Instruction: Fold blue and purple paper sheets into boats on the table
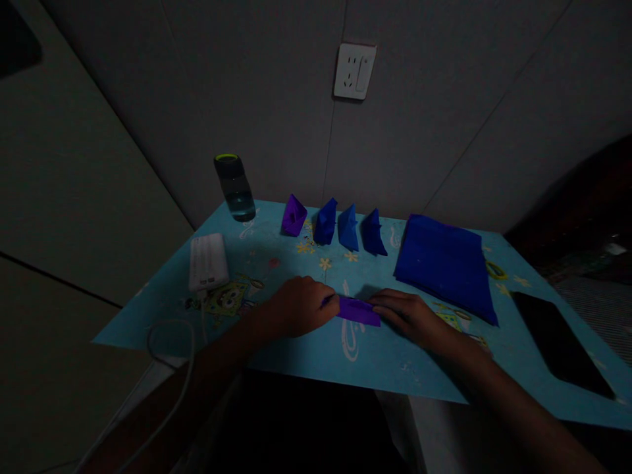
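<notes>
A narrow folded strip of purple paper [359,312] lies on the blue patterned table near its front middle. My left hand [307,306] is closed around the strip's left end, the thumb and curled fingers pinching it. At the strip's right end, my right hand [402,313] rests with its fingers stretched out, their tips touching the paper. Behind the hands stand a purple folded paper boat [294,216] and several blue paper boats [348,228] in a row.
A stack of blue paper sheets [444,260] lies at the right, with a black phone [560,342] beyond it. At the left are a white power bank [209,262] with a cable [190,368] and a water bottle [236,187]. A wall with a socket [355,71] rises behind.
</notes>
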Demonstrator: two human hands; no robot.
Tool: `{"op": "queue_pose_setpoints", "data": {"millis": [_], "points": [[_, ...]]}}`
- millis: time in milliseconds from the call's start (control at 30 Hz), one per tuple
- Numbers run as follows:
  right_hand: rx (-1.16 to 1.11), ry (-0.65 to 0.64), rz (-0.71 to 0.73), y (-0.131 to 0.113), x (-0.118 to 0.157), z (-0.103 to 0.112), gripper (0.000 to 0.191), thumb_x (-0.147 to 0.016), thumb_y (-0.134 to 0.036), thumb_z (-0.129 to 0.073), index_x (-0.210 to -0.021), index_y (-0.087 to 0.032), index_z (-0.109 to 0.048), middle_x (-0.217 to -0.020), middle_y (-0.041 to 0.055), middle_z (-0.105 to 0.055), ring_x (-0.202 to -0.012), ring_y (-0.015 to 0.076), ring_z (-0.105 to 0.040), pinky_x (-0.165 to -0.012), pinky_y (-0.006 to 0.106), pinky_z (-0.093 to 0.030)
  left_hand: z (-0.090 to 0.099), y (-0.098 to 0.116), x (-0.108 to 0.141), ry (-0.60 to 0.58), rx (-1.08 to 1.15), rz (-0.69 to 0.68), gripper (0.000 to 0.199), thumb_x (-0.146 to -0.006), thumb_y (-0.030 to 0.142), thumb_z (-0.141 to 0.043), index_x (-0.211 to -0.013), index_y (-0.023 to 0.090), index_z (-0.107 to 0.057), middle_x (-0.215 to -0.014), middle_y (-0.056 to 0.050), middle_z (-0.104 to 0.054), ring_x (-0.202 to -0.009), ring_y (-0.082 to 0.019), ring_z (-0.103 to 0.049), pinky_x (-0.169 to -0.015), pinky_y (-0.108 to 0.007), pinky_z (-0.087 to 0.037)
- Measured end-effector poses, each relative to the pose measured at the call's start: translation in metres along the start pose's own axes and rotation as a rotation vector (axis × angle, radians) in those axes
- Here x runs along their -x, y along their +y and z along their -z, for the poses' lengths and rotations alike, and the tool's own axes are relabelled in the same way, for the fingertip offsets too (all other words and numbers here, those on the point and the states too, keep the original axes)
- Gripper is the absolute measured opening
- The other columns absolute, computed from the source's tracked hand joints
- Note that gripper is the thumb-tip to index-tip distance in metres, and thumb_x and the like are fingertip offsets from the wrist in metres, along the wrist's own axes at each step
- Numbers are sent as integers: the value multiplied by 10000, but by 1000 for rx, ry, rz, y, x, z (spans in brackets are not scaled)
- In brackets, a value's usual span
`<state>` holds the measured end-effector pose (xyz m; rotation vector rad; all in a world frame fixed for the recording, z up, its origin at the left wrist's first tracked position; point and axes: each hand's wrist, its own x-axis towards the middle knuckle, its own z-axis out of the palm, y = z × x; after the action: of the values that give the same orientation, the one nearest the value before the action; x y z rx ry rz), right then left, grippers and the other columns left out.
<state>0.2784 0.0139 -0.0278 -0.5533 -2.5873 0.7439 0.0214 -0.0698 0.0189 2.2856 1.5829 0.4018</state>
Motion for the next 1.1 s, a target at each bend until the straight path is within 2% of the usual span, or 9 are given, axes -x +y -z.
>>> {"op": "queue_pose_setpoints", "data": {"millis": [200, 300, 400, 567, 667, 733, 867, 1000, 1100], "points": [[132, 109, -30, 5, 3, -11, 275, -1015, -304, -452, -1151, -210, -671, -925, 94, -698, -819, 204, -685, -752, 321, -560, 5, -22, -15, 25, 210, 5, 408, -919, 375, -483, -592, 170, -617, -508, 40, -494, -512, -106, -448, -528, -257, -242], [91, 195, -124, 6, -6, 2, 243, -989, -321, -500, -1057, -203, -702, -900, 83, -707, -803, 212, -679, -744, 330, -542, 7, -38, -19, 39, 256, 47, 380, -871, 490, -562, -676, 190, -688, -501, 42, -515, -505, -127, -471, -528, -248, -272], [-9, 275, -243, 5, -18, 27, 235, -946, -375, -567, -982, -202, -722, -906, 70, -724, -815, 224, -675, -735, 339, -527, 6, -55, -21, 79, 291, 40, 306, -824, 489, -630, -804, 203, -735, -580, 16, -621, -550, -165, -550, -546, -249, -345], [-285, 351, -379, 2, -44, 56, 332, -832, -496, -695, -957, -190, -727, -831, 45, -707, -723, 185, -631, -637, 304, -499, -2, -73, -28, 275, 613, 80, 312, -845, 419, -638, -1056, 205, -721, -872, -36, -753, -720, -215, -682, -635, -286, -496], [-463, 491, -396, 5, -54, 49, 405, -731, -493, -794, -989, -205, -675, -715, -12, -629, -632, 140, -568, -567, 262, -457, -6, -77, -31, 413, 823, 198, 298, -752, 402, -749, -960, 192, -710, -868, -42, -752, -750, -216, -701, -645, -289, -535], [-550, 581, -389, 8, -55, 38, 408, -680, -482, -837, -926, -220, -644, -675, -40, -588, -605, 123, -540, -552, 243, -439, -6, -78, -31, 489, 937, 290, 347, -672, 358, -816, -944, 191, -678, -861, -32, -749, -751, -207, -705, -654, -288, -549], [-526, 525, -442, 14, -45, 23, 328, -706, -513, -809, -748, -210, -690, -731, 8, -667, -686, 154, -601, -642, 278, -482, -7, -78, -28, 573, 1199, 390, 469, -610, 296, -854, -988, 204, -593, -777, 11, -734, -681, -166, -696, -645, -269, -560], [-490, 426, -447, 16, -34, 24, 291, -771, -522, -752, -874, -253, -791, -960, 61, -760, -900, 225, -678, -825, 350, -514, -9, -74, -25, 605, 1341, 395, 462, -611, 268, -843, -975, 222, -563, -729, 39, -710, -606, -127, -667, -569, -209, -529], [-466, 383, -405, 18, -30, 27, 275, -819, -505, -709, -961, -288, -800, -1065, 65, -760, -979, 243, -684, -874, 367, -516, -10, -72, -24, 635, 1344, 382, 443, -648, 263, -816, -1001, 239, -549, -731, 56, -695, -610, -109, -653, -555, -180, -504]]}}
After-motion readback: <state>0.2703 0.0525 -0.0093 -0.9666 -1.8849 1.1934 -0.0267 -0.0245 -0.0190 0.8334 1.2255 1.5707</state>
